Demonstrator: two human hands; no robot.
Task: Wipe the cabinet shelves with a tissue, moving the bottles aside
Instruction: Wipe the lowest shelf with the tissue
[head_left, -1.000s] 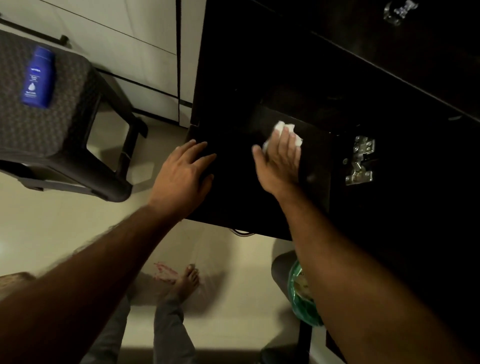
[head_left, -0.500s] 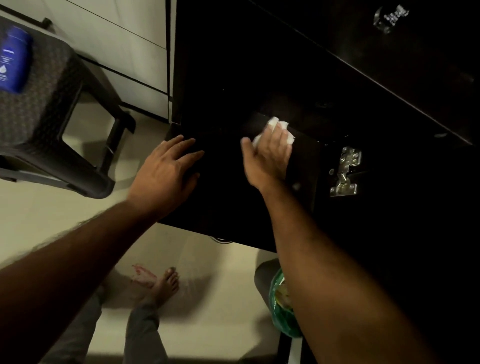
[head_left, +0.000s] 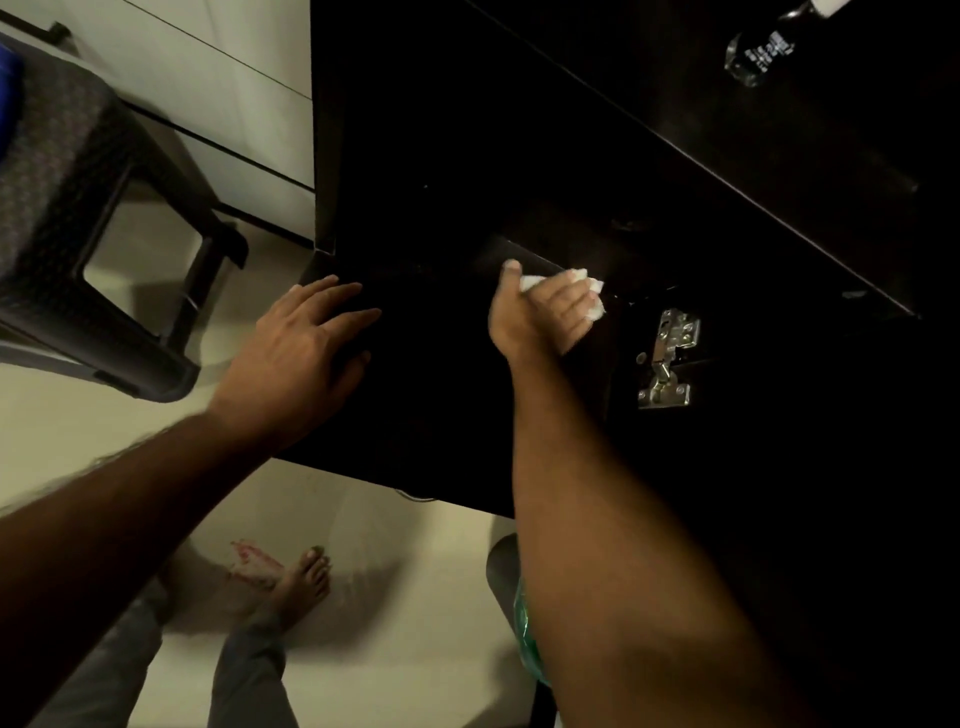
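Head view shows the small white crumpled paper tissue pressed against a dark brown wooden cabinet shelf by the right hand. The tissue looks soft, very light and easily torn; it will bunch up or shred if dragged hard over an edge, so I judge it is best held as a wad under the fingers with the thumb trapping 1 side, which is roughly how it sits now. The right hand's fingers curl over the wad and the thumb points up beside it, so the tissue is gripped, with white corners poking out past the fingertips and near the thumb. It is folded into a compact lump, bright against the dark wood.

The left hand lies flat with fingers spread and nearly straight on the dark lower cabinet panel, holding nothing, apparently bracing.

A clear glass bottle with white print stands on a higher shelf, well apart from the tissue; it is likely hard, smooth and breakable, best taken round its body. A silver metal hinge sits just right of the wiping hand. A dark plastic stool stands on the pale floor to the left.
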